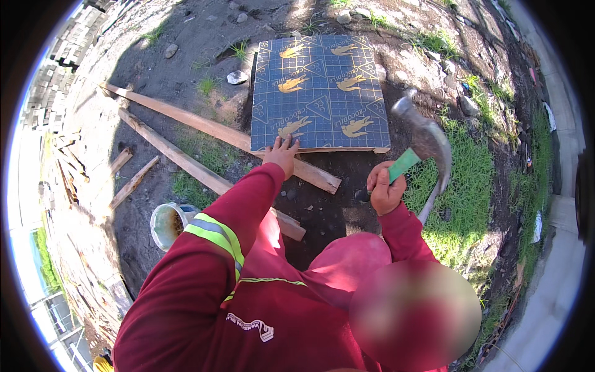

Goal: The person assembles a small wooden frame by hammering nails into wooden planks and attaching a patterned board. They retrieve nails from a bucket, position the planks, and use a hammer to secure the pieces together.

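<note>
Steel-headed hammer (pixel 427 139) raised — right hand (pixel 384 189) clenched low on green handle, head-heavy; left hand (pixel 282 155) fingers spread flat on stiff blue panel (pixel 319 93) edge.

The dark-blue printed plywood panel (pixel 319 93) lies on the dirt. Two long wooden planks (pixel 186 121) run left of the panel. A white plastic bucket (pixel 168 224) sits below-left of it.

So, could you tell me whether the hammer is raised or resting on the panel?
Raised: the hammer, gripped by the right hand, is clear of the blue panel.
</note>
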Available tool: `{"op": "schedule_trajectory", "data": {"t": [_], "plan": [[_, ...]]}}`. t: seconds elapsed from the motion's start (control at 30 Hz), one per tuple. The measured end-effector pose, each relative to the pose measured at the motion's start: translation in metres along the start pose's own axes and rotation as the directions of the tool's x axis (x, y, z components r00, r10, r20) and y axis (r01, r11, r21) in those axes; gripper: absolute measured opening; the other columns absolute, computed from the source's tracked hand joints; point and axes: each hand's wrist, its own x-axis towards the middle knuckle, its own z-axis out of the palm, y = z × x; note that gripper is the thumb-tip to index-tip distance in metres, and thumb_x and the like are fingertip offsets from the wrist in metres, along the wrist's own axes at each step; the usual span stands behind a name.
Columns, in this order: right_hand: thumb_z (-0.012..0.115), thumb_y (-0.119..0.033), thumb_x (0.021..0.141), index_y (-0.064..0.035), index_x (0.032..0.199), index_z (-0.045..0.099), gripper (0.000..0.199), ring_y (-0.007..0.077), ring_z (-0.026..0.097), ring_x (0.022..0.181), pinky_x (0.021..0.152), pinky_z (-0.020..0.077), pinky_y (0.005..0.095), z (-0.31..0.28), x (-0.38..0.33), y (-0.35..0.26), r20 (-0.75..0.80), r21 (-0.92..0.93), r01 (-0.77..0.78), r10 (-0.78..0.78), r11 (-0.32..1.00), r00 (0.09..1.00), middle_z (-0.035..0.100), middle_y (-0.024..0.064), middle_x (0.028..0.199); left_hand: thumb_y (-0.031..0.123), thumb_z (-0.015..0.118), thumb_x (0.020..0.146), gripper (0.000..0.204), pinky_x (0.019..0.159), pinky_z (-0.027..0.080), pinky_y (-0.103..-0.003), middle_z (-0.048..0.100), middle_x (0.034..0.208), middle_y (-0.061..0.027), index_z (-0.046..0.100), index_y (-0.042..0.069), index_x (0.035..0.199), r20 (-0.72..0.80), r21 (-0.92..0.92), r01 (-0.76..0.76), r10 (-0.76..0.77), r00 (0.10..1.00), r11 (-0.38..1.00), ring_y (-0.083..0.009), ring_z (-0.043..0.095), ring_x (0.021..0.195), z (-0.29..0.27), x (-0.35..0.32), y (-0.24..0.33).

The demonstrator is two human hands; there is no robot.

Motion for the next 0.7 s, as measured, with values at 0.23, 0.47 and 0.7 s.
{"op": "schedule_trajectory", "data": {"t": [0.23, 0.47, 0.7], "plan": [[0.057, -0.033, 0.093, -0.0012, 0.084, 0.054, 0.033, 0.0443, 0.061, 0.068, 0.057, 0.0435, 0.0517, 0.005, 0.001, 0.041, 0.168, -0.723, -0.171, 0.412, 0.669, 0.896, 0.06, 0.0244, 0.069, 0.007, 0.058, 0.079, 0.081, 0.11, 0.029, -0.054, 0.014, 0.159, -0.0104, 0.023, 0.018, 0.151, -0.013, 0.019, 0.006, -0.005, 1.0, 1.0, -0.037, 0.018, 0.145, 0.0, -0.003, 0.001], [0.055, -0.037, 0.093, -0.0011, 0.085, 0.057, 0.037, 0.043, 0.064, 0.072, 0.062, 0.0482, 0.0524, 0.009, -0.002, 0.032, 0.117, -0.834, -0.174, 0.477, 0.523, 0.871, 0.064, 0.0237, 0.074, 0.008, 0.059, 0.079, 0.081, 0.111, 0.027, -0.055, 0.015, 0.159, -0.0111, 0.022, 0.016, 0.151, -0.018, -0.001, -0.008, 0.008, 1.0, 1.0, -0.0369, 0.017, 0.145, 0.005, -0.002, -0.002], [0.058, -0.041, 0.091, -0.0061, 0.085, 0.058, 0.035, 0.0458, 0.062, 0.071, 0.064, 0.0483, 0.0544, -0.03, -0.051, 0.062, 0.027, -0.904, -0.21, 0.54, 0.373, 0.841, 0.064, 0.0243, 0.073, 0.012, 0.063, 0.077, 0.083, 0.109, 0.03, -0.054, 0.022, 0.155, -0.0147, 0.024, 0.013, 0.15, -0.192, -0.07, 0.017, -0.03, 0.981, 0.997, -0.0385, 0.027, 0.14, 0.012, -0.002, 0.001]]}}
